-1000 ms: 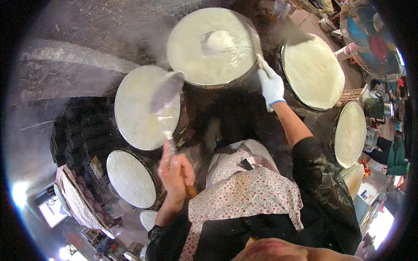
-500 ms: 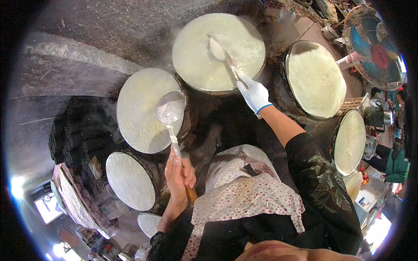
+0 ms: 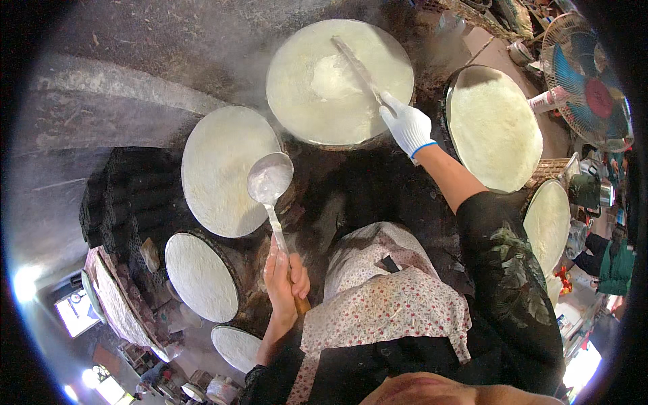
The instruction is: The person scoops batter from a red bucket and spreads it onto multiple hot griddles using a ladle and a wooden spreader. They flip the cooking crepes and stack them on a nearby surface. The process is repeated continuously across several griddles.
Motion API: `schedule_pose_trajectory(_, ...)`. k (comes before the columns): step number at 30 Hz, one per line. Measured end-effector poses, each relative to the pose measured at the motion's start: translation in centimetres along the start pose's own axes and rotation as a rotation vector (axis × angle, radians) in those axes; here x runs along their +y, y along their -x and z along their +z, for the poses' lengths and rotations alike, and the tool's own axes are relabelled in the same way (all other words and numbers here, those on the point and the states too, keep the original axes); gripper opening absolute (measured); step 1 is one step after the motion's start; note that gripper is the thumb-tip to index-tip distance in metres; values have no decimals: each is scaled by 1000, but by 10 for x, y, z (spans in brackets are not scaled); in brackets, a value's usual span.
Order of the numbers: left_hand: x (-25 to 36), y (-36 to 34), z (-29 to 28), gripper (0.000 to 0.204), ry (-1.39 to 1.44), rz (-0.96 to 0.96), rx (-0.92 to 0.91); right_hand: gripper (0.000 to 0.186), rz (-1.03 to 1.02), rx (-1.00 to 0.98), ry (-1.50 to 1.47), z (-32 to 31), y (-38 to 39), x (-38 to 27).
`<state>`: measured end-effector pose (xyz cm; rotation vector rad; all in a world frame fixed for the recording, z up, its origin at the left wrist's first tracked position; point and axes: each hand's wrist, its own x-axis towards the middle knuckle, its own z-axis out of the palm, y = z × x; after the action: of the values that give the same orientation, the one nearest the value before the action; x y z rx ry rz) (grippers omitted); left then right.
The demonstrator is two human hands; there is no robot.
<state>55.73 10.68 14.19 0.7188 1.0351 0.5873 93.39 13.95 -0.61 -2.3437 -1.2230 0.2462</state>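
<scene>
My left hand (image 3: 286, 278) is bare and closed round the handle of a metal ladle (image 3: 271, 179), which has a wooden end. Its bowl is coated whitish and hangs over the edge of a round pale sheet of batter (image 3: 223, 172). My right hand (image 3: 409, 127), in a white knitted glove with a blue cuff, grips a long flat scraper (image 3: 355, 64). That scraper slants across the far round griddle (image 3: 290, 101), which is covered in pale wet batter. Just left of the blade a whiter patch of batter (image 3: 334, 77) lies near the middle.
More round batter-covered griddles (image 3: 495, 128) curve around me on both sides. At the far right stands a fan (image 3: 587, 84) with blue blades. A dark, rough ledge (image 3: 364, 179) lies between my apron (image 3: 385, 310) and the far griddle. Steam drifts at the back.
My right hand and the scraper have shifted right, and the white batter at the blade now lies as a wider patch. The ladle has moved slightly right, its bowl showing less batter.
</scene>
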Motion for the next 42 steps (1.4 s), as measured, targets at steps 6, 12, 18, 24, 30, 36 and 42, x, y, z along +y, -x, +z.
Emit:
schedule_pose_trajectory(6,-6,3,9,59,-69,-22,64,36,-84,-206,-16,-4,-6,2)
schedule_pose_trajectory(12,27,-78,25,62,-157,180,18,40,-28,-43,-162,-21,-25,-4)
schedule_pose_trajectory(18,54,-205,53,20,189,64,-165,41,-17,-353,-225,-15,49,32)
schedule_pose_trajectory(24,26,-192,64,8,295,-74,-93,42,227,-339,-347,-9,73,45)
schedule_pose_trajectory(30,3,-181,70,17,380,-185,65,44,194,-342,-437,9,54,24)
schedule_pose_trajectory(36,12,-174,69,11,932,-434,-46,43,301,-529,-778,5,59,-16)
schedule_pose_trajectory(42,58,-104,18,25,1272,-370,-547,42,450,-341,-919,-77,61,-69)
